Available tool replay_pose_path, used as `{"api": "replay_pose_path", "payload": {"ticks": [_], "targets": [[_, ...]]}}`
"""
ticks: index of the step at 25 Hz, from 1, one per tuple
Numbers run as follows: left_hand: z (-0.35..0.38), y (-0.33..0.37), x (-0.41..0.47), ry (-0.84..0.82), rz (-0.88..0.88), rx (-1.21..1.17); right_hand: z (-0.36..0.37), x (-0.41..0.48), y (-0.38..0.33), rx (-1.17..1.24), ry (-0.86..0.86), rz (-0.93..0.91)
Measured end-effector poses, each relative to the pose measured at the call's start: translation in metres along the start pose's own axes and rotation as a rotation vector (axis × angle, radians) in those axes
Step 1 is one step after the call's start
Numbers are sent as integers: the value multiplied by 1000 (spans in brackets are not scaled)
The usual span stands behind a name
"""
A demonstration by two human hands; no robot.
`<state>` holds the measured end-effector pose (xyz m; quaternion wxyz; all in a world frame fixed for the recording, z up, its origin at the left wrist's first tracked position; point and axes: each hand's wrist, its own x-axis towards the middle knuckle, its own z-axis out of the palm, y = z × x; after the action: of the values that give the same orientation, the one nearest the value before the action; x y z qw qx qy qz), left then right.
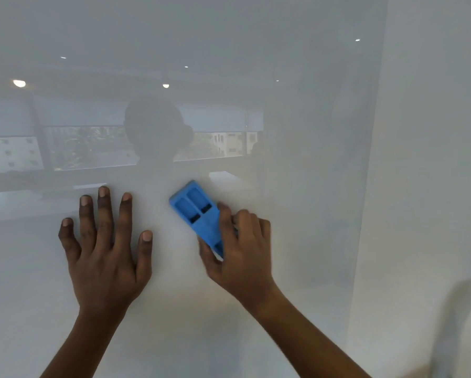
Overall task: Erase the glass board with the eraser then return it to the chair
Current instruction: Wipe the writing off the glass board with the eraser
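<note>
The blue eraser [195,214] lay against the glass board [297,186], long axis slanting up-left, gripped at its lower end by the right hand [242,249]. Left of it, the left hand [103,249] pressed flat, fingers spread. The board reflected windows and ceiling lights.

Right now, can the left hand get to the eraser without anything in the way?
Probably yes. The left hand lies flat and open on the glass board, with only bare glass between it and the blue eraser held by the right hand.

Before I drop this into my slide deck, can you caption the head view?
Right hand presses a blue eraser against the glass board while the left hand rests flat beside it.
</note>
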<state>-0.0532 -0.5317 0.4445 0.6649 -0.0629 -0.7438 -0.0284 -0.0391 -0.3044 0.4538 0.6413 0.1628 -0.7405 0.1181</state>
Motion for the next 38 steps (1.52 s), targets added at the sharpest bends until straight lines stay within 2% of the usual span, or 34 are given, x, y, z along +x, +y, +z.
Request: {"api": "replay_pose_path", "payload": {"ticks": [2,5,7,13,18,21,24,26,30,32,34,38], "targets": [[0,0,1,2,1,7,-6,-8,35,-51,46,101],[0,4,2,3,-16,34,-14,21,81,-31,211,520],[1,5,4,-5,-17,43,-15,56,89,15,304,690],[-12,1,14,-12,-3,-71,-11,66,95,-4,308,604],[-27,-30,89,76,-77,-25,-12,68,99,-78,309,591],[-25,-40,110,63,-112,12,-10,69,97,12,343,596],[-23,-38,109,54,-97,48,-3,89,78,89,404,686],[-23,-39,109,52,-95,36,4,101,44,60,400,619],[-24,-43,107,61,-79,10,16,78,-35,33,229,48],[-24,-43,108,78,-65,-2,14,70,-18,-35,209,-63],[-24,-43,109,80,-69,0,8,73,28,-106,278,105],[-22,-40,108,79,-81,19,-10,118,105,-6,451,692]]}}
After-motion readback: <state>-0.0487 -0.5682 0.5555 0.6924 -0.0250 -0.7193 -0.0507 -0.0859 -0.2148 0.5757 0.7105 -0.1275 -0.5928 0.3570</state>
